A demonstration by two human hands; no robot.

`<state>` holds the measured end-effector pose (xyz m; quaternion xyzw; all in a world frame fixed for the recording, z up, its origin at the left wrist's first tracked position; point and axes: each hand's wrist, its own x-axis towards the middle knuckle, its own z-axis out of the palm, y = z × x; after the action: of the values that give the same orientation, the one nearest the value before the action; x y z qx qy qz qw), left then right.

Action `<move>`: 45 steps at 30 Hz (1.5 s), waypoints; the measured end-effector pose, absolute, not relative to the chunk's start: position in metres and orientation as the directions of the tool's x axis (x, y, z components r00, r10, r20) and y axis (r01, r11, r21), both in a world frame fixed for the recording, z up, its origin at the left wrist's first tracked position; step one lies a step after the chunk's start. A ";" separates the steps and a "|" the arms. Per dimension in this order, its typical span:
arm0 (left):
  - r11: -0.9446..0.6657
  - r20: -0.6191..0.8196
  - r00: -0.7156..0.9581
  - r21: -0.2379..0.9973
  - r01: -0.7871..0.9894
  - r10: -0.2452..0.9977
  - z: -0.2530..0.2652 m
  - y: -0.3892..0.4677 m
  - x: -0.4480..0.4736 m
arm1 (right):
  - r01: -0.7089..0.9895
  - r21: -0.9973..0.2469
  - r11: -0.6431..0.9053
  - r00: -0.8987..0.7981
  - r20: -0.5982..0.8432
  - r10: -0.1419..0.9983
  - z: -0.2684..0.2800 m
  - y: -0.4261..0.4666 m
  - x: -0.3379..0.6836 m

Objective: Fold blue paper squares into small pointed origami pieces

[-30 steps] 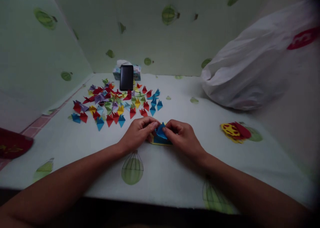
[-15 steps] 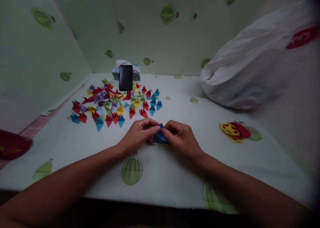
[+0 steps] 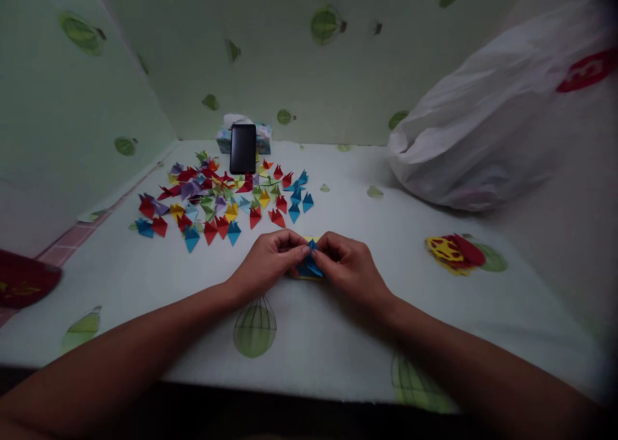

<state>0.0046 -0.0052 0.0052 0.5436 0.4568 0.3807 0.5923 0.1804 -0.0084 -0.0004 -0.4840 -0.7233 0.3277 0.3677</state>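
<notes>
Between my two hands is a folded piece of blue origami paper [image 3: 313,267], pinched from both sides. My left hand [image 3: 273,255] is closed on its left edge, thumb and forefinger together. On the other side my right hand [image 3: 351,263] grips it the same way, and the thumbs almost meet. Under the blue paper lies a flat stack with a yellow edge [image 3: 309,239], mostly covered by my fingers. Beyond my left hand spreads a pile of small folded paper figures [image 3: 210,233] in red, blue, yellow, green and purple.
A black phone [image 3: 243,149] leans against a tissue box [image 3: 263,141] at the back. To the right bulges a white plastic bag [image 3: 463,137]. Yellow and red cut-outs [image 3: 454,253] lie before it. A dark red object [image 3: 29,279] sits at the left edge.
The blue paper has shifted slightly between my fingertips, and a pointed tip now stands up between the thumbs. Both hands stay almost in place.
</notes>
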 end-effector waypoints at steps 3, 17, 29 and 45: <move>0.084 -0.104 0.292 0.993 0.079 0.951 0.008 -0.006 0.005 | 0.468 -0.821 0.328 -0.264 0.225 0.938 -0.001 -0.009 0.180; -0.057 -0.001 0.247 0.973 0.225 0.969 0.008 -0.007 0.002 | 0.357 -0.905 0.233 -0.289 0.131 0.948 0.000 -0.007 0.182; 0.049 -0.081 0.228 0.989 0.142 0.970 0.009 -0.007 0.002 | 0.019 -0.999 -0.043 -0.398 -0.047 0.916 0.003 -0.006 0.182; 0.005 -0.034 0.235 0.992 0.124 0.971 0.014 -0.009 0.003 | -0.029 -0.992 -0.122 -0.415 -0.099 0.904 -0.002 -0.003 0.182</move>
<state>0.0034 -0.0093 0.0142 0.5809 0.4712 0.4003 0.5294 0.1815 -0.0033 -0.0019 -0.3969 -0.5513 0.6354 0.3672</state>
